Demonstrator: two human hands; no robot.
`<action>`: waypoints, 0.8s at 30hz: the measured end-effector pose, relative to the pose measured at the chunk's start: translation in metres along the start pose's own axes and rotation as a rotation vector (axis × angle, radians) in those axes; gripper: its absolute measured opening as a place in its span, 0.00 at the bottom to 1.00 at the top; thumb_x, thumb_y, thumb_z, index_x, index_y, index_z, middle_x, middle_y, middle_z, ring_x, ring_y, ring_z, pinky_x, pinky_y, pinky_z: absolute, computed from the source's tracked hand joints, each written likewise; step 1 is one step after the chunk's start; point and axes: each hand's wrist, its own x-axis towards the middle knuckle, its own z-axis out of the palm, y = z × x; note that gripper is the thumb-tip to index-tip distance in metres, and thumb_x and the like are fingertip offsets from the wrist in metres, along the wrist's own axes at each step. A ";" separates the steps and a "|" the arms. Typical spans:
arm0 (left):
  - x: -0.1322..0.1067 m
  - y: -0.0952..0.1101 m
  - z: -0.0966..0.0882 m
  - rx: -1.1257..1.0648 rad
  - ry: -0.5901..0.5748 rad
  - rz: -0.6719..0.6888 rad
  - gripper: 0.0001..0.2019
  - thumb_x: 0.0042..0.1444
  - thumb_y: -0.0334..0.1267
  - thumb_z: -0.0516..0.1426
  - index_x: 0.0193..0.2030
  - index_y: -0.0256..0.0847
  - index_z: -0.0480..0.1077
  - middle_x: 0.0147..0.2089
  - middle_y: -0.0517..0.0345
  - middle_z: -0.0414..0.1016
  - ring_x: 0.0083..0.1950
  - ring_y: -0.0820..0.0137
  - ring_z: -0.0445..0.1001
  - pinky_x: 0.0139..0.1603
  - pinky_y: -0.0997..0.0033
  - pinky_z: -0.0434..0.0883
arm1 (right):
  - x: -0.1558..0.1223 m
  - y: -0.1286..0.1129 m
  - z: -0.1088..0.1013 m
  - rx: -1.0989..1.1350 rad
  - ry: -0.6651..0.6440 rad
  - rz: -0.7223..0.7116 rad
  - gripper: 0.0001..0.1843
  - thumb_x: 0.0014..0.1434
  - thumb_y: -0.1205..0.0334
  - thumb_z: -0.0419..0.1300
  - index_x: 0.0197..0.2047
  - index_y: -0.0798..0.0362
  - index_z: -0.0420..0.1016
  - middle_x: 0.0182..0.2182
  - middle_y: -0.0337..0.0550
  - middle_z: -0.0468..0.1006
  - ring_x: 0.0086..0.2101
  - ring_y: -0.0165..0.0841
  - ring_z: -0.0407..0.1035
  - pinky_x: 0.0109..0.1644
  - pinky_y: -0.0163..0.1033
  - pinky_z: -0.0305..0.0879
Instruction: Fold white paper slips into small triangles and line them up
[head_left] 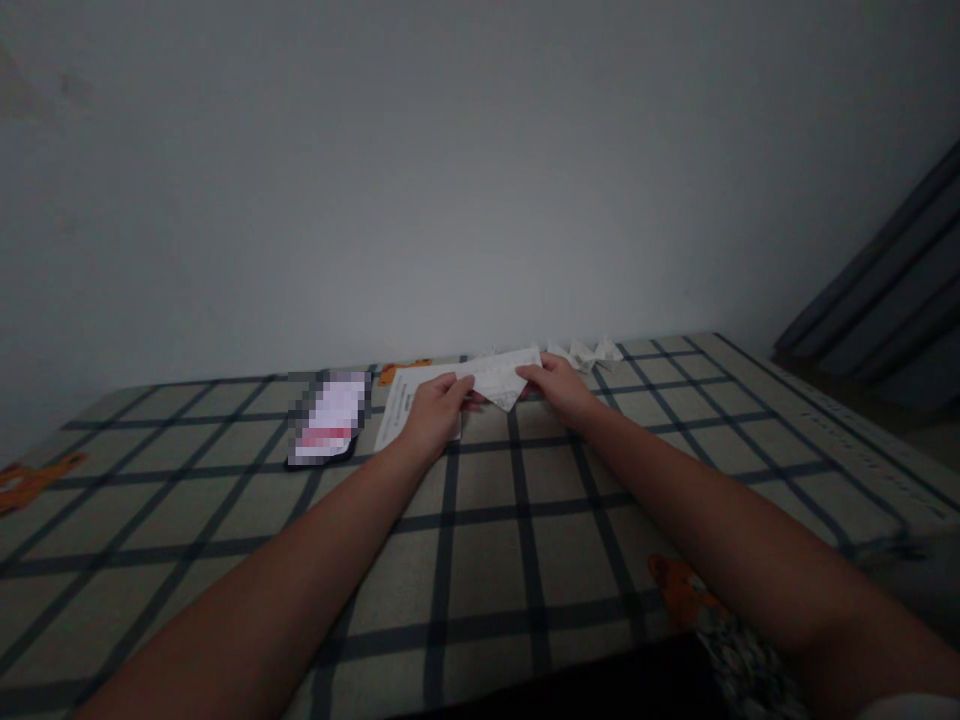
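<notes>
Both my arms reach far forward over a checked bed sheet (487,520). My left hand (436,408) and my right hand (559,385) each pinch an end of a partly folded white paper (501,378), held just above the sheet near the wall. Its lower corner forms a folded point between my hands. Under my left hand lies a flat printed white sheet (397,410). Both hands have their fingers closed on the paper.
A dark phone-like object with a blurred screen (328,418) lies left of the papers. Several small folded white paper shapes (592,352) sit by the wall at the right. A grey wall stands behind. Dark striped fabric (892,300) hangs at the far right.
</notes>
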 end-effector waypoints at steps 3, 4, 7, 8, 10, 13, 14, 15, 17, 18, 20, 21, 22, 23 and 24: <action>0.000 0.001 -0.001 0.002 -0.005 0.003 0.14 0.48 0.48 0.58 0.29 0.36 0.73 0.27 0.55 0.74 0.27 0.72 0.70 0.32 0.73 0.65 | 0.001 0.002 -0.001 0.044 0.021 0.000 0.09 0.46 0.59 0.59 0.29 0.56 0.69 0.25 0.39 0.72 0.25 0.27 0.65 0.30 0.34 0.63; 0.000 0.001 -0.001 0.001 0.002 0.006 0.14 0.48 0.48 0.59 0.29 0.36 0.73 0.27 0.56 0.74 0.27 0.73 0.69 0.31 0.73 0.65 | 0.002 0.002 -0.002 0.050 0.031 0.001 0.09 0.45 0.59 0.59 0.29 0.56 0.69 0.25 0.39 0.72 0.25 0.28 0.65 0.31 0.34 0.63; 0.000 0.002 -0.001 -0.062 0.013 0.009 0.14 0.47 0.47 0.60 0.30 0.36 0.73 0.27 0.57 0.74 0.27 0.74 0.69 0.32 0.74 0.65 | 0.003 0.003 -0.003 0.053 0.044 -0.002 0.10 0.46 0.58 0.59 0.29 0.56 0.68 0.25 0.39 0.71 0.26 0.28 0.65 0.32 0.35 0.63; 0.000 0.002 0.000 -0.105 0.004 0.007 0.14 0.47 0.47 0.60 0.31 0.36 0.73 0.28 0.57 0.74 0.28 0.74 0.69 0.32 0.74 0.66 | 0.003 0.004 -0.003 0.055 0.045 -0.005 0.10 0.46 0.58 0.58 0.29 0.56 0.67 0.24 0.39 0.71 0.26 0.28 0.65 0.32 0.35 0.63; -0.001 0.004 0.001 -0.201 -0.008 -0.003 0.13 0.47 0.45 0.60 0.32 0.35 0.73 0.29 0.57 0.74 0.29 0.74 0.70 0.33 0.74 0.66 | 0.004 0.005 -0.004 0.061 0.041 -0.012 0.10 0.47 0.58 0.58 0.29 0.55 0.67 0.24 0.38 0.71 0.25 0.27 0.64 0.31 0.34 0.62; -0.001 0.006 0.003 -0.324 0.006 -0.016 0.11 0.47 0.42 0.61 0.31 0.34 0.72 0.28 0.57 0.72 0.29 0.75 0.69 0.32 0.75 0.65 | 0.004 0.006 -0.004 0.065 0.026 -0.021 0.09 0.47 0.57 0.58 0.28 0.55 0.67 0.22 0.37 0.70 0.23 0.26 0.64 0.30 0.33 0.62; 0.000 0.006 0.003 -0.353 0.015 -0.017 0.10 0.47 0.41 0.61 0.31 0.34 0.72 0.28 0.58 0.71 0.28 0.75 0.68 0.31 0.75 0.65 | 0.004 0.006 -0.004 0.067 0.017 -0.023 0.09 0.48 0.57 0.58 0.27 0.55 0.67 0.21 0.37 0.70 0.23 0.26 0.64 0.29 0.33 0.61; 0.000 0.006 0.003 -0.374 0.019 -0.015 0.10 0.47 0.41 0.60 0.31 0.35 0.71 0.28 0.58 0.71 0.29 0.75 0.68 0.30 0.76 0.65 | 0.004 0.006 -0.004 0.068 0.007 -0.024 0.09 0.48 0.57 0.58 0.27 0.55 0.67 0.21 0.37 0.69 0.22 0.26 0.64 0.29 0.33 0.61; 0.001 0.005 0.003 -0.400 0.018 -0.001 0.09 0.48 0.40 0.59 0.32 0.35 0.71 0.29 0.58 0.70 0.30 0.75 0.68 0.29 0.76 0.65 | 0.003 0.005 -0.004 0.053 -0.013 -0.018 0.09 0.48 0.57 0.59 0.27 0.55 0.67 0.20 0.37 0.70 0.22 0.26 0.64 0.28 0.33 0.61; 0.001 0.004 0.002 -0.402 0.011 0.010 0.09 0.49 0.40 0.59 0.33 0.36 0.71 0.30 0.58 0.70 0.30 0.75 0.68 0.29 0.76 0.65 | 0.002 0.004 -0.003 0.037 -0.020 -0.015 0.10 0.49 0.57 0.59 0.27 0.55 0.68 0.20 0.36 0.70 0.22 0.26 0.64 0.28 0.33 0.61; 0.002 0.003 0.002 -0.387 0.001 0.033 0.09 0.51 0.41 0.58 0.33 0.37 0.70 0.30 0.59 0.69 0.30 0.75 0.67 0.29 0.76 0.64 | 0.000 0.001 -0.003 -0.006 -0.027 -0.019 0.11 0.50 0.55 0.58 0.26 0.55 0.67 0.19 0.36 0.70 0.22 0.26 0.64 0.29 0.33 0.61; 0.001 0.004 0.001 -0.374 -0.006 0.038 0.09 0.51 0.41 0.57 0.34 0.37 0.69 0.29 0.59 0.68 0.30 0.75 0.67 0.29 0.76 0.64 | -0.001 -0.001 -0.003 -0.029 -0.030 -0.030 0.12 0.51 0.55 0.58 0.26 0.55 0.67 0.19 0.36 0.69 0.22 0.26 0.64 0.29 0.33 0.61; 0.001 0.004 0.002 -0.359 -0.017 0.039 0.09 0.51 0.42 0.57 0.34 0.38 0.69 0.29 0.60 0.68 0.30 0.75 0.67 0.29 0.76 0.64 | -0.002 -0.002 -0.002 -0.052 -0.031 -0.042 0.13 0.51 0.54 0.58 0.25 0.55 0.67 0.19 0.36 0.69 0.22 0.26 0.64 0.29 0.33 0.60; 0.000 0.005 0.002 -0.342 -0.032 0.036 0.10 0.51 0.42 0.58 0.35 0.38 0.68 0.28 0.60 0.67 0.30 0.75 0.66 0.29 0.76 0.64 | -0.003 -0.003 -0.002 -0.074 -0.031 -0.054 0.14 0.52 0.53 0.58 0.25 0.55 0.67 0.19 0.36 0.69 0.22 0.26 0.64 0.29 0.33 0.60; -0.001 0.006 0.002 -0.322 -0.047 0.031 0.11 0.50 0.43 0.58 0.36 0.38 0.68 0.28 0.61 0.67 0.29 0.75 0.66 0.29 0.75 0.64 | -0.004 -0.004 -0.002 -0.095 -0.033 -0.066 0.15 0.52 0.52 0.57 0.24 0.56 0.66 0.19 0.36 0.69 0.22 0.26 0.64 0.29 0.33 0.60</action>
